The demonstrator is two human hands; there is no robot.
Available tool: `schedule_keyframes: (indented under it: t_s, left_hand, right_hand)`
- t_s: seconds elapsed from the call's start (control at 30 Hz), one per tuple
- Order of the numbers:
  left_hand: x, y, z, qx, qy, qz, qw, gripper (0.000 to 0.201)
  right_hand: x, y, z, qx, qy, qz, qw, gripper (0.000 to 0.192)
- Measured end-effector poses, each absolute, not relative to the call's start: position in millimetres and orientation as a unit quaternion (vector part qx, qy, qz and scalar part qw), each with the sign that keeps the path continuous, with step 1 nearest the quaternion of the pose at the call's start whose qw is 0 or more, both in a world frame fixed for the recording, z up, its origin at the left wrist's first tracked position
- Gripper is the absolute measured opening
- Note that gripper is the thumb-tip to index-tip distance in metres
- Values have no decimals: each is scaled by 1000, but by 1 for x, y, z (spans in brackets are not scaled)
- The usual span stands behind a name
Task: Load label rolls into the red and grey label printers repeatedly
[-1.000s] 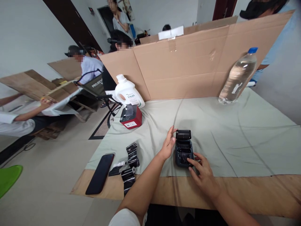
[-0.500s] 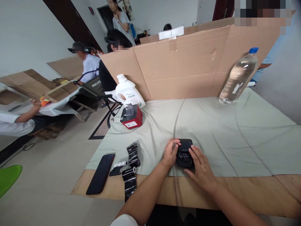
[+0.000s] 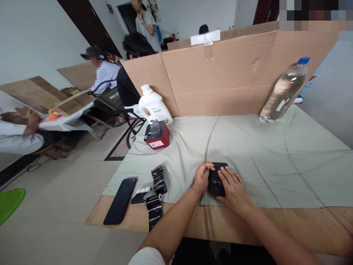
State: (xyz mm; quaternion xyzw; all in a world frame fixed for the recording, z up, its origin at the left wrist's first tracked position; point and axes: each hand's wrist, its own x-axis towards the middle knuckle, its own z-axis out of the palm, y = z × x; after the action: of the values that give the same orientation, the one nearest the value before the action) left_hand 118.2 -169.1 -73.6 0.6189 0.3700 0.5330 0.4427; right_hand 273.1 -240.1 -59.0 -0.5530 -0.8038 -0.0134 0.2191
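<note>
A small black box-shaped device (image 3: 217,183), which looks like a portable printer, lies on the green cloth near the table's front edge. A glossy dark film shows in its upper face. My left hand (image 3: 202,177) grips its left side with curled fingers, the fingertips at the far left corner. Across its top right part lies my right hand (image 3: 235,191), fingers over the lid and thumb at the near edge. Left of my hands are black film rolls, one farther back (image 3: 159,179) and one nearer (image 3: 154,208), and a small white-cored roll (image 3: 142,195).
A black phone (image 3: 120,201) lies at the front left. Behind it stand a red and black printer (image 3: 157,135) and a white jug (image 3: 154,105). A water bottle (image 3: 285,92) leans against the cardboard screen (image 3: 220,81). Other people sit and stand beyond.
My right hand has slid left and farther over the device's top, covering more of it. My left hand stays at its left side. The view has shifted slightly.
</note>
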Motion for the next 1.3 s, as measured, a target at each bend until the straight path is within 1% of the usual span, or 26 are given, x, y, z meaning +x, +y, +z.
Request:
schedule_keyframes:
  t_s: [0.1,0.23,0.3,0.4,0.47,0.57,0.67,0.73,0.8,0.87,1.0,1.07,1.17,1.23,1.3]
  left_hand:
    - [118,-167,-76,555,365,551,505,16]
    - [114,-156,-82,364,353,606,612,9]
    - [111,-151,-85,300,349,623,632,9]
    - [109,-148,-87,299,352,615,639,11]
    - [109,-150,-88,310,357,607,638,12]
    - [109,-152,-89,322,372,599,632,15]
    - [110,-154,-89,341,391,589,620,16]
    - [111,-155,-88,355,405,581,610,16]
    - [113,-155,-87,369,418,573,601,16]
    - [113,-155,-88,381,426,565,595,16]
    - [113,-154,-90,406,430,555,586,17]
    - [112,-154,-93,416,428,552,583,16]
    - [113,-152,-96,437,434,547,566,15]
    - [115,-152,-97,471,451,533,539,15]
    - [116,-155,-95,541,467,503,486,17]
  right_hand:
    - [266,-241,-54,-570,-799,3,191,80]
    - [241,-240,-47,-665,-727,30,169,81]
    - [227,-238,-43,-706,-689,40,160,85]
    - [217,-236,-41,-718,-676,53,154,87]
    - [224,-233,-42,-701,-690,55,169,84]
    - [258,-218,-46,-667,-713,32,213,75]
    - [316,-179,-51,-665,-704,-22,249,67]
    - [362,-145,-52,-703,-660,-58,258,65]
    - [407,-112,-50,-755,-599,-77,255,65]
    - [449,-88,-45,-799,-551,-73,232,67]
    - [504,-72,-39,-839,-516,-20,173,68]
    - [512,-76,-42,-848,-504,-18,165,69]
    - [498,-85,-53,-845,-504,-84,159,70]
    - [474,-93,-64,-817,-542,-117,159,66]
    - [445,-106,-76,-780,-599,-98,151,62]
